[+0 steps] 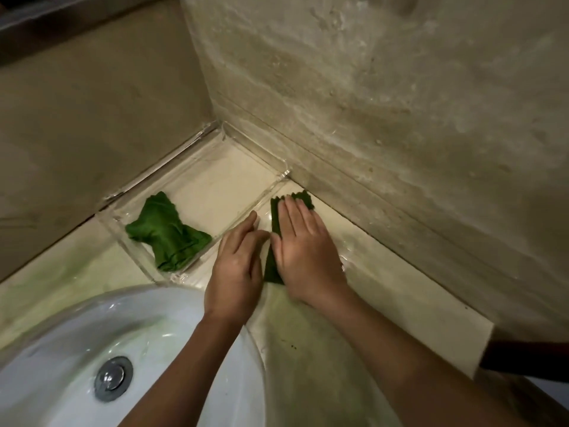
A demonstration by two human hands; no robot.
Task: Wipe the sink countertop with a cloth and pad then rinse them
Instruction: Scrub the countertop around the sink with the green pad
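A dark green pad lies flat on the cream countertop near the wall. My right hand presses down on it with straight fingers, covering most of it. My left hand rests beside it, fingers straight, its fingertips touching the near corner of a clear tray. A crumpled green cloth lies in that tray at its left end.
A white sink basin with a chrome drain plug fills the lower left. Rough beige walls meet in a corner just behind the tray. The countertop ends at the right around.
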